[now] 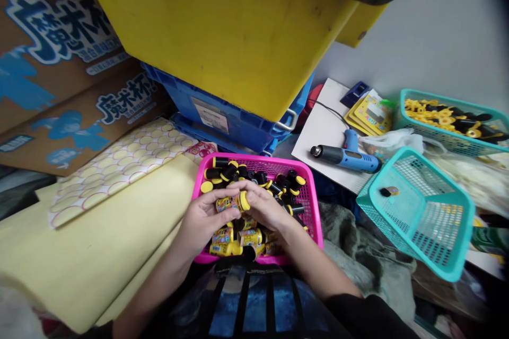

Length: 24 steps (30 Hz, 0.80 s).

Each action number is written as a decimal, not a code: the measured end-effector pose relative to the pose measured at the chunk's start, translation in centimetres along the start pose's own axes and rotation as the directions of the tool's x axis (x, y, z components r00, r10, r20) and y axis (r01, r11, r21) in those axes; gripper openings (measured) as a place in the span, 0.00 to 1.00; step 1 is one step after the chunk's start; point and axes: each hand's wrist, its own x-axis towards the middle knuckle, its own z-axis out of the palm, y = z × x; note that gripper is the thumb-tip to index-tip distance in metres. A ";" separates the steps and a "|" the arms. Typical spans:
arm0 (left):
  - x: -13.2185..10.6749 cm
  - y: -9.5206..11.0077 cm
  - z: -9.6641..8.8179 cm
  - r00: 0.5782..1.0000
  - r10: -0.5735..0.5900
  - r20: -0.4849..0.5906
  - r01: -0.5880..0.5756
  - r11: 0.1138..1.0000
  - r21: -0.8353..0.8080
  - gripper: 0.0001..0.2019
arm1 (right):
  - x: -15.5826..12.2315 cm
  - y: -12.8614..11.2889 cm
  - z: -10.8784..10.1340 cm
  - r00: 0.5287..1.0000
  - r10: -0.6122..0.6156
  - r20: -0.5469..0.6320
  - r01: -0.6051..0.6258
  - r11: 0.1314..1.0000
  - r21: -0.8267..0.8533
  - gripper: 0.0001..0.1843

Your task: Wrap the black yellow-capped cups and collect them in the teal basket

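While over a pink basket (pixel 314 206) by yellow foam (pixel 79 254), both hands (pixel 202 217) around a bottle (pixel 234 203)

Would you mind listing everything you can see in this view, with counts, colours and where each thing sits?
labelled bottle: one, yellow with yellow cap, between the hands
capped bottles: many, black with yellow caps, in the pink basket
pink mesh basket: one, pink, centre
nearer mesh basket: one, teal, right, tilted
farther mesh basket: one, teal, far right, holding yellow and black pieces
heat gun: one, blue, on the white board
white board: one, white, right of centre
plastic bin: one, yellow, top
plastic crate: one, blue, under the bin
cardboard boxes: two, brown with blue print, left
left hand: one, on the labelled bottle
right hand: one, on the labelled bottle
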 end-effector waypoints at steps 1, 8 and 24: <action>0.0 -0.2 0.1 1.000 0.000 -0.012 0.000 1.000 0.000 0.16 | 0.1 0.4 0.0 1.000 0.014 -0.001 -0.014 1.000 0.020 0.39; -0.2 -0.7 0.5 0.999 0.019 -0.042 -0.018 1.000 0.008 0.15 | 0.1 0.9 -0.9 0.996 -0.025 -0.082 0.022 0.999 -0.041 0.32; -0.7 -0.6 1.1 0.996 0.073 -0.058 -0.061 0.982 0.179 0.13 | -0.3 0.7 0.3 0.990 -0.076 -0.117 0.062 0.991 -0.122 0.35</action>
